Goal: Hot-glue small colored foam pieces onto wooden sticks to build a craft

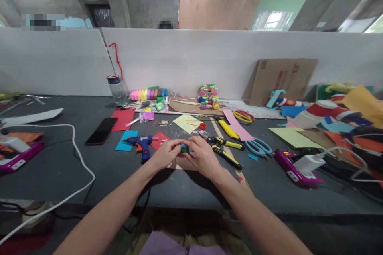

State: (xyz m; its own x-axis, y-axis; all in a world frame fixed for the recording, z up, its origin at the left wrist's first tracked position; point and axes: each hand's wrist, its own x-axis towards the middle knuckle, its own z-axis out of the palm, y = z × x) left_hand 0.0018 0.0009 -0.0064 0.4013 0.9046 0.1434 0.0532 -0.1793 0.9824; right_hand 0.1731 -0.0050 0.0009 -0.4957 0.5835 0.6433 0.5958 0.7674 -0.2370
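Between my two hands, just above the dark table, is a small green piece (184,149); its exact kind is partly hidden by fingers. My left hand (168,153) grips it from the left with fingertips closed. From the right, my right hand (205,156) pinches the same piece, fingers bent round it. A strip of cardboard (184,163) lies beneath the hands. Left of them rests a blue glue gun (144,146) on blue and red paper. To the right are yellow-and-black pliers (229,157), and a small red ring (202,126) sits beyond the fingers.
Blue-handled scissors (259,147), a yellow utility knife (229,128) and a purple power strip (296,173) lie to the right. A black phone (101,131) and a white cable (86,163) are on the left. Behind stand a water bottle (116,89) and a colourful small model (208,97).
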